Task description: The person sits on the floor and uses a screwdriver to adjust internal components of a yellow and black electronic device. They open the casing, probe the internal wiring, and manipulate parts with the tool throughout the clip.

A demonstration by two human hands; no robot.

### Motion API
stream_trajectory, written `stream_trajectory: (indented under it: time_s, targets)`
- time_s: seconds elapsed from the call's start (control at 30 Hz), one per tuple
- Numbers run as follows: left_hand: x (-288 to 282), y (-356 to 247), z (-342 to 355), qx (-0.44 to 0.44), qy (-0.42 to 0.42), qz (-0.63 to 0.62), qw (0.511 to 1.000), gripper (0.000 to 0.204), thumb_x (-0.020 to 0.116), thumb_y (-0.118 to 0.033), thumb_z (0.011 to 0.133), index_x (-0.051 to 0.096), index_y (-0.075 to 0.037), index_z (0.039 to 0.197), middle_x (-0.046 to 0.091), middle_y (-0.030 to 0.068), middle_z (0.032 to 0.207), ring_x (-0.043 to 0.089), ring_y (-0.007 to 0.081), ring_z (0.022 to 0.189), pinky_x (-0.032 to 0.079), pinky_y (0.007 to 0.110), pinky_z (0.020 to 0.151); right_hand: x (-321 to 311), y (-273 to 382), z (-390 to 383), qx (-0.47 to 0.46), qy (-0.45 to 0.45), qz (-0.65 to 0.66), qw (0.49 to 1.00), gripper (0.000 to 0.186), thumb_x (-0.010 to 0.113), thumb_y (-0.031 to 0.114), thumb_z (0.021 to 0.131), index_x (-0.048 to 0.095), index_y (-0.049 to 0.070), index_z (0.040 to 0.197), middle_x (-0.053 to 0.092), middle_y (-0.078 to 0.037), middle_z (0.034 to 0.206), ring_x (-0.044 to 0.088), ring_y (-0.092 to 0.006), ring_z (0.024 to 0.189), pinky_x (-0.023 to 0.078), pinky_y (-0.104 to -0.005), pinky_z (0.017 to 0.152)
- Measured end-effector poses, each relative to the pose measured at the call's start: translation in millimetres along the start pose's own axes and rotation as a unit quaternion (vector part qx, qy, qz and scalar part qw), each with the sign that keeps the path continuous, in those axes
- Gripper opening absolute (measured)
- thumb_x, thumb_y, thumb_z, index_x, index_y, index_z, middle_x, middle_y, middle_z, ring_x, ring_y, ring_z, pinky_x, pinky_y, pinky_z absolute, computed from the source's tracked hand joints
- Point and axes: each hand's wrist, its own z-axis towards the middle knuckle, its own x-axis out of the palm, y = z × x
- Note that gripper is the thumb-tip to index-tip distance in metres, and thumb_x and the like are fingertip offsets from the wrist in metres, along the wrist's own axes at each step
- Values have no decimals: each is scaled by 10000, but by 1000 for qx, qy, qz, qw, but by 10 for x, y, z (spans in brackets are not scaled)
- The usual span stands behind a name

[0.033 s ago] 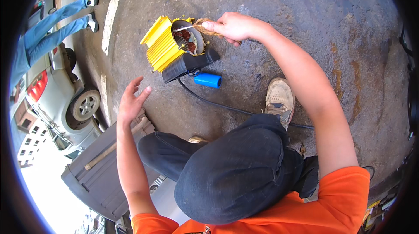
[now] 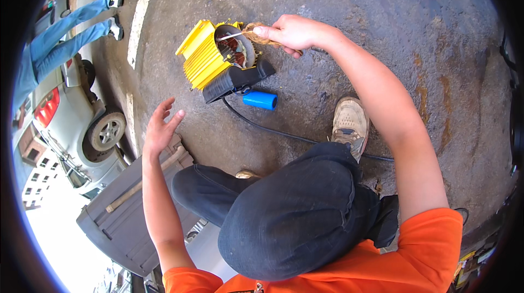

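A yellow ribbed electric motor housing (image 2: 206, 61) lies on the ground, its round end uncovered, with reddish-brown windings inside. My right hand (image 2: 289, 33) is closed around a tan-brown, rough-looking thing (image 2: 254, 34). From it a thin pale rod (image 2: 229, 36) reaches into the housing's opening; what kind of tool this is I cannot make out. My left hand (image 2: 162, 129) hangs in the air, fingers apart, holding nothing. A black box-like part (image 2: 232, 81) sits against the housing's near side. Close by lies a blue cylinder (image 2: 260, 100).
A black cable (image 2: 273, 132) runs from the black part past my shoe (image 2: 349, 121). At left are a grey lidded box (image 2: 136, 216) with a wooden handle (image 2: 128, 196), a silver car (image 2: 76, 118), and a person's legs in jeans (image 2: 76, 25).
My left hand has shifted slightly left, away from the motor housing. My right hand, the rod and the housing look almost unchanged.
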Motion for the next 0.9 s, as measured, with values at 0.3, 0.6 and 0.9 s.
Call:
stream_trajectory:
  time_s: [0.3, 0.6, 0.9]
  targets:
    - [-3, 1044, -48, -73, 27, -30, 996, 561, 748, -305, 911, 556, -30, 1361, 676, 149, 1157, 656, 210, 1053, 525, 342, 913, -85, -218, -124, 17, 117, 31, 993, 858, 374, 742, 953, 655, -59, 831, 560, -64, 543, 600, -191, 454, 532, -366, 574]
    - [66, 1035, -90, -108, 48, -15, 993, 523, 713, -290, 942, 553, -19, 1360, 693, 172, 1109, 636, 201, 1042, 497, 339, 925, -180, -162, -122, 62, 127, 7, 990, 872, 368, 735, 958, 662, -81, 867, 565, -58, 536, 608, -187, 451, 555, -368, 607]
    - [218, 576, 12, -23, -10, 71, 997, 350, 719, -237, 933, 671, 6, 1181, 702, 142, 1111, 666, 183, 991, 540, 336, 857, -71, -218, -77, 62, 74, -90, 991, 840, 355, 692, 983, 638, -73, 780, 602, -111, 575, 625, -216, 468, 572, -373, 680]
